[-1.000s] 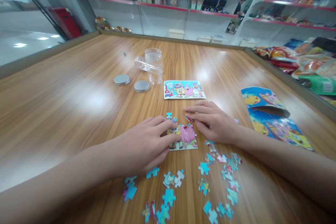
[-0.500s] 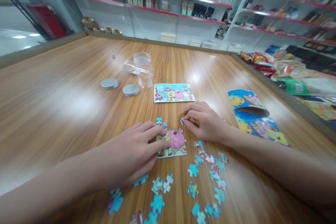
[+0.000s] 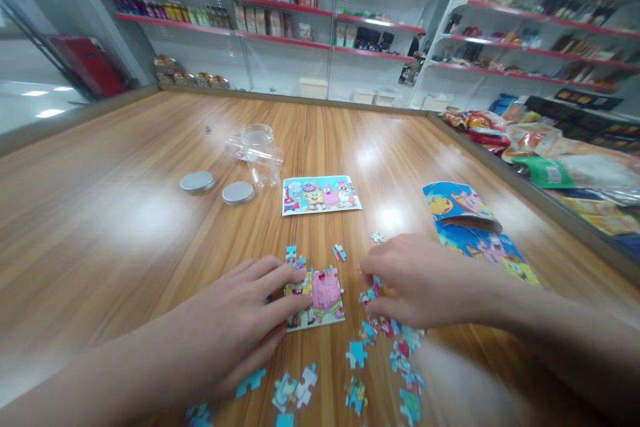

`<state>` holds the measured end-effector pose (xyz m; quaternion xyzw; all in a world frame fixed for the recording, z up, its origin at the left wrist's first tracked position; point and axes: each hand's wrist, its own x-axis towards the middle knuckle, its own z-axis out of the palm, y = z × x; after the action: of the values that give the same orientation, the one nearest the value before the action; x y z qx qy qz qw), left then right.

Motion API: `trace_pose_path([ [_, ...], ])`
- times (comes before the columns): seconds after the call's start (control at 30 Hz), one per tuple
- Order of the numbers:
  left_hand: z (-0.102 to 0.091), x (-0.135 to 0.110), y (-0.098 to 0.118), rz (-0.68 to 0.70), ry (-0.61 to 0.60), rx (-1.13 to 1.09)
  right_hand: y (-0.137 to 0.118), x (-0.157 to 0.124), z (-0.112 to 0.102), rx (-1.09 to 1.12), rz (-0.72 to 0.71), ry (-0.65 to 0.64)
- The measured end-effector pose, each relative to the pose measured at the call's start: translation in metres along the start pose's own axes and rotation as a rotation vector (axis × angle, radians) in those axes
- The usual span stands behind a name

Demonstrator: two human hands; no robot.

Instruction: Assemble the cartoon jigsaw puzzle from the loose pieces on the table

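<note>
My left hand (image 3: 263, 303) rests on the left part of a joined jigsaw section (image 3: 327, 297), fingers stretched out over it. The section's pink cartoon figure shows to the right of my fingertips. Slightly blurred, my right hand (image 3: 413, 277) is over loose puzzle pieces (image 3: 369, 295), thumb and fingers bent and apart, with nothing visible between them. A small red and blue puzzle piece (image 3: 339, 253) lies alone just above the joined section. Behind it is a picture card (image 3: 321, 196) with several cartoon figures.
Several loose pieces (image 3: 357, 354) are scattered toward the near edge. Clear plastic jars (image 3: 263, 159) and two silver lids (image 3: 238, 193) stand at the back left. A folded blue printed sheet (image 3: 480, 233) lies right. Stocked shelves (image 3: 280, 40) line the wall.
My right hand has let go of the red and blue piece and moved right and down over the loose pieces. My left hand stays on the joined section. The view has tilted up.
</note>
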<state>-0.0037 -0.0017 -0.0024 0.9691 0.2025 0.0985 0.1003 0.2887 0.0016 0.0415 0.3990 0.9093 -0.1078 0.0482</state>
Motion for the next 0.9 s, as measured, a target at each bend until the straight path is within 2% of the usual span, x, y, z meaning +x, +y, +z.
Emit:
trace_pose_path([
  [0.1,0.0,0.0,0.001,0.0,0.046,-0.05,-0.008,-0.004,0.0,-0.022,0.015,-0.088],
  [0.43,-0.002,0.0,0.002,-0.018,0.028,-0.073,-0.005,0.004,0.006,-0.018,0.081,-0.133],
  [0.77,-0.003,0.001,0.002,-0.024,0.002,-0.052,-0.004,-0.003,0.005,-0.064,0.019,-0.083],
  [0.9,0.0,-0.001,0.001,-0.03,-0.068,0.008,0.004,0.005,0.011,-0.012,-0.065,0.019],
])
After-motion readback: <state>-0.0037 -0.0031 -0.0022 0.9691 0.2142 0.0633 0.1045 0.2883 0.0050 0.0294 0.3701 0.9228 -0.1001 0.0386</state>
